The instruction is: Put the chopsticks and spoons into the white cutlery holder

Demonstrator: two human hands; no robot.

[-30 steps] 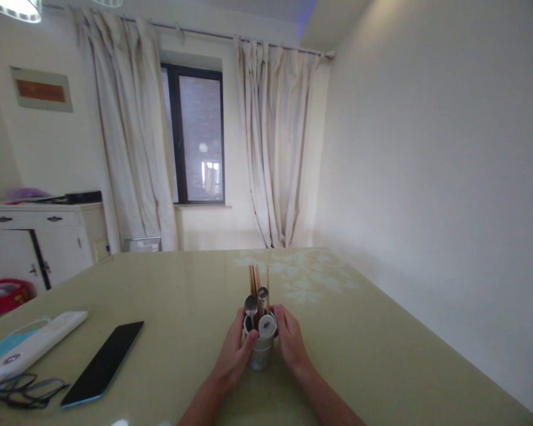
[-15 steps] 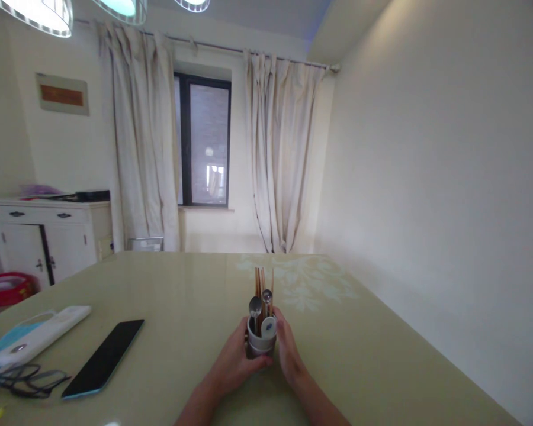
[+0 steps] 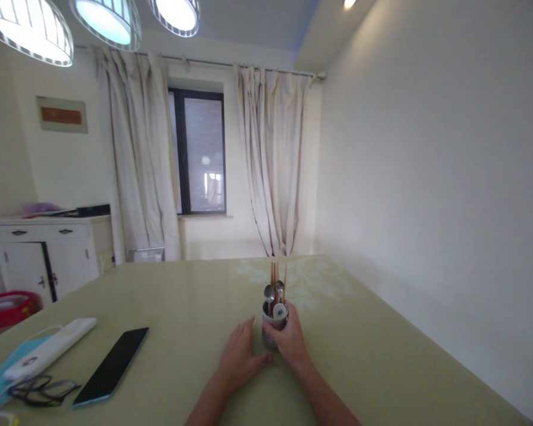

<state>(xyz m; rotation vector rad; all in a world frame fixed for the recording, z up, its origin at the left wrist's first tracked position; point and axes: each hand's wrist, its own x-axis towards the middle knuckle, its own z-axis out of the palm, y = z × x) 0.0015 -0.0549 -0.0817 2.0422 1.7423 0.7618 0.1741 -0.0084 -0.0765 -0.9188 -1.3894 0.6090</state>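
Observation:
A utensil cup (image 3: 270,339) stands upright on the pale green table (image 3: 195,296), or just above it; I cannot tell which. It holds several wooden chopsticks (image 3: 273,273), a metal spoon (image 3: 269,292), a second shiny metal utensil (image 3: 279,287) and a white ceramic spoon (image 3: 279,311). My right hand (image 3: 293,337) is wrapped round the cup from the right, its thumb across the near side. Just left of the cup, my left hand (image 3: 240,355) is open, fingers stretched forward and thumb pointing towards the cup's base, apart from it.
On the left lie a black phone (image 3: 113,367), folded eyeglasses (image 3: 42,390), a white power strip-like device (image 3: 51,349) with a cable, and a blue face mask (image 3: 0,373). A wall (image 3: 426,177) runs along the table's right side. Pendant lamps (image 3: 109,21) hang above left.
My left hand has let go of the cup and opened beside it. The cup has shifted to the right in my right hand, whose thumb now crosses its front. The view has tilted up slightly.

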